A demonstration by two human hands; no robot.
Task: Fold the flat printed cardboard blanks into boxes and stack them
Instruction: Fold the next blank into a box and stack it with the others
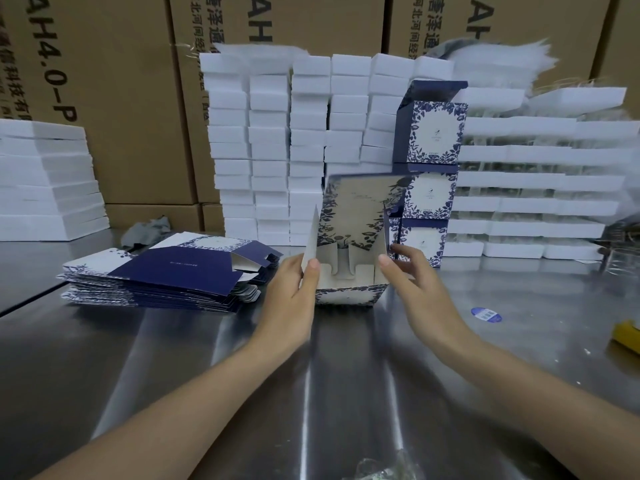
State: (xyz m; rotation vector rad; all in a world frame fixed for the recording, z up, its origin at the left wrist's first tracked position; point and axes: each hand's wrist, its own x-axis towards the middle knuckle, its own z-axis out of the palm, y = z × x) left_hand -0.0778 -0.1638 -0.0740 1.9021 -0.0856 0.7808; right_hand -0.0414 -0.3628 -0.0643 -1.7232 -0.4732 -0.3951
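**Packaging workshop.** A steel worktable (346, 358) is spread beneath the fingers (313, 271), a half-folded box (346, 271) is held between them, flat blanks (166, 271) are piled to their left, and foam blocks (308, 133) and shipping cartons (131, 98) are stacked beyond.

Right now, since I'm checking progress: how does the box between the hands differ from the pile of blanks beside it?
The box stands erected on the table, open at the top with its lid flap raised; the pile of blanks lies flat. The left hand and right hand pinch the box's side flaps; nothing touches the pile. Both carry the same navy floral print.
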